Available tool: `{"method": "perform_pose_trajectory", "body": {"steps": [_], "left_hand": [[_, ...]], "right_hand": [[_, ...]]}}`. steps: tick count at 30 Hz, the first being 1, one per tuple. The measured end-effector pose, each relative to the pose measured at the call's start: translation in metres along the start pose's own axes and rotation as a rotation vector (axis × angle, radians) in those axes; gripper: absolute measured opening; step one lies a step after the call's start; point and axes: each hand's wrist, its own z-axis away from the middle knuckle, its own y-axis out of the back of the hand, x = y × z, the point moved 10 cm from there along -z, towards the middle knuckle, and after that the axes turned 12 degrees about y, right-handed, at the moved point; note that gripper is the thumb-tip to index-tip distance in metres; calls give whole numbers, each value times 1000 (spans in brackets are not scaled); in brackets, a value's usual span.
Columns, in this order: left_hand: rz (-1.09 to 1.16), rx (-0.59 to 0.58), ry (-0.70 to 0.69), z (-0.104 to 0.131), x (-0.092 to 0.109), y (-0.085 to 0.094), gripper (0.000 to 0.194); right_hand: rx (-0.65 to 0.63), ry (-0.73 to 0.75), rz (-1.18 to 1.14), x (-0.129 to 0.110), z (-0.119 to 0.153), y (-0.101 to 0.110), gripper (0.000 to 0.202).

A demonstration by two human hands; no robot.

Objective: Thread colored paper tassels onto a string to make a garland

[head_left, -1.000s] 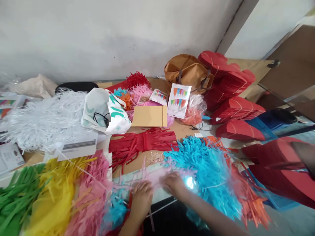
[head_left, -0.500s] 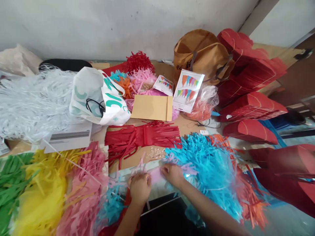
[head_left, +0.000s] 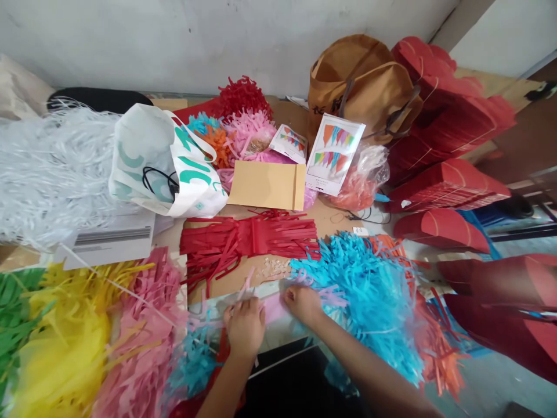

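A lilac tissue-paper tassel [head_left: 274, 307] lies between my hands at the table's near edge, its cut strips sticking out past both of them. My left hand [head_left: 246, 325] is closed on its left part, fingers bent over the paper. On its right part my right hand [head_left: 303, 304] is closed as well, with fingers curled in. Beyond them lies a red fringed tassel sheet [head_left: 251, 237], uncut across its middle. Small pale bits [head_left: 275, 268] are scattered between that sheet and my hands. A heap of blue tassels [head_left: 365, 290] touches the strips at my right hand.
Yellow fringe [head_left: 65, 331], pink fringe [head_left: 139, 337] and green fringe [head_left: 20, 313] spread on the left. Behind stand a white bag [head_left: 148, 157], a brown envelope [head_left: 266, 184], a printed packet [head_left: 334, 152] and a brown bag [head_left: 361, 87]. Red paper stacks [head_left: 448, 186] line the right.
The camera view has shifted slightly. Both hands keep their hold on the lilac tassel and have hardly moved; the fingers of my left hand lie a little flatter over the paper.
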Motion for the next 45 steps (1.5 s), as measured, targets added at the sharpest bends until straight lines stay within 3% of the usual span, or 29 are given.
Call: {"method": "perform_pose_trajectory", "body": {"steps": [3, 5, 8, 10, 11, 17, 22, 25, 28, 33, 37, 41, 45], "left_hand": [[-3, 13, -236, 7, 21, -3, 26], [-6, -11, -412, 13, 34, -8, 23], [-16, -22, -537, 19, 42, -10, 22], [-27, -9, -544, 22, 45, -7, 23], [-32, -2, -530, 23, 46, -4, 23], [-30, 43, -343, 25, 49, 3, 20], [20, 59, -201, 17, 27, -2, 25], [78, 61, -164, 17, 9, 0, 26], [127, 63, -144, 20, -3, 5, 28], [171, 66, -95, 21, -6, 8, 18], [190, 84, -58, 15, -10, 8, 23], [145, 139, -40, 8, -42, 19, 23], [98, 241, -117, 11, -73, 50, 26]], "right_hand": [[75, -17, 50, 4, 6, 12, 17], [196, 32, 100, 2, 16, 23, 18], [265, 468, 154, -33, 35, 18, 20], [198, 742, 173, -52, 49, 2, 24], [168, 797, 171, -55, 51, -3, 23], [176, 734, 67, -43, 25, 9, 8], [196, 703, 14, -36, 19, 14, 3], [177, 721, -23, -33, 21, 15, 21], [153, 708, -57, -27, 18, 18, 9], [153, 664, -80, -20, 12, 22, 7], [158, 634, -87, -18, 11, 22, 15], [159, 625, -102, -17, 10, 22, 19], [168, 641, -125, -16, 10, 23, 19]]}}
